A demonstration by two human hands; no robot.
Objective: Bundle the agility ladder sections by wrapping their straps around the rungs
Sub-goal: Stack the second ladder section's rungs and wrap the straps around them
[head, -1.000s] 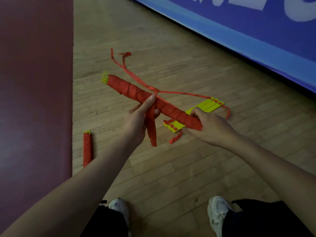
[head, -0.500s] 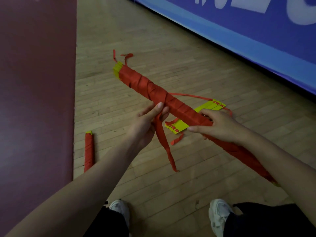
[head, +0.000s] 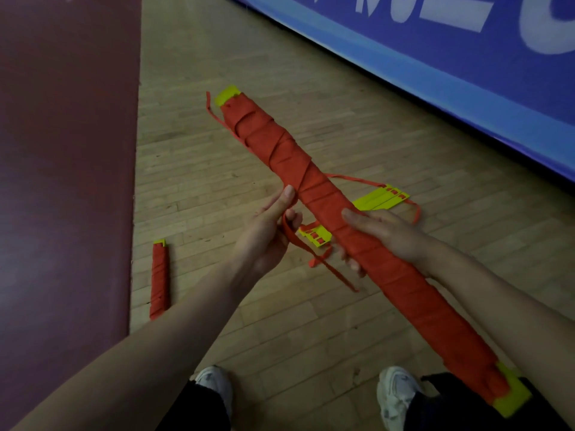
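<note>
A long bundle of yellow rungs [head: 342, 219] wrapped in red strap runs diagonally from upper left to lower right, yellow ends showing at both tips. My right hand [head: 382, 234] grips the bundle at its middle, fingers curled under it. My left hand [head: 264, 231] pinches the loose red strap end [head: 314, 253] beside the bundle, thumb against the wrap; the tail hangs down to the right. Another stack of yellow rungs [head: 376, 200] with red strap lies on the floor behind the bundle.
A finished wrapped bundle [head: 160, 279] lies on the wooden floor [head: 249, 321] by the edge of a dark red mat [head: 62, 181]. A blue banner wall [head: 435, 73] runs along the upper right. My two white shoes [head: 395, 396] stand below.
The bundle has come closer and lower in view, its near end now by my right knee. My left hand has kept its hold on the strap tail, which hangs shorter.
</note>
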